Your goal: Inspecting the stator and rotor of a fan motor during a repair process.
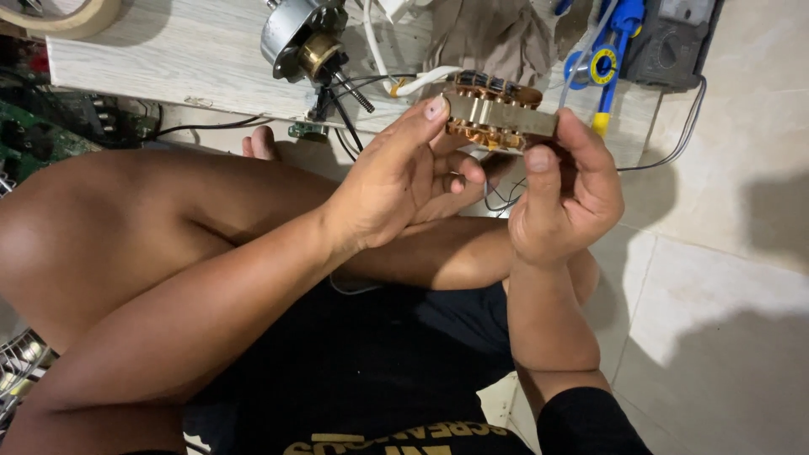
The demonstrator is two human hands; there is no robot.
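Head view is showing a person sitting cross-legged on a pale tiled floor (725, 278), both bare hands raised in front of the knees. The left hand (396, 181) and the right hand (565, 202) are together grasping a motor stator (497, 114), a flat stack of silvery metal plates with copper windings showing above and below it. The left thumb is pressing on the near end of the stack while the left fingers are curling beneath it; the right thumb and fingers are pinching the far end. The stator is being held edge-on in the air, just in front of the edge of a pale wooden board (168, 59) that is lying on the floor.

On that board a round metal motor housing (299, 38) with a brass bushing and a thin shaft is resting, with black wires (211, 126) trailing off toward a green circuit board (34, 139) at the left. A white cable (404, 80) is curving close behind the stator. A blue-handled tool (611, 50) is lying beside a dark grey box (670, 42), and a roll of tape (76, 17) is sitting at the top left corner.
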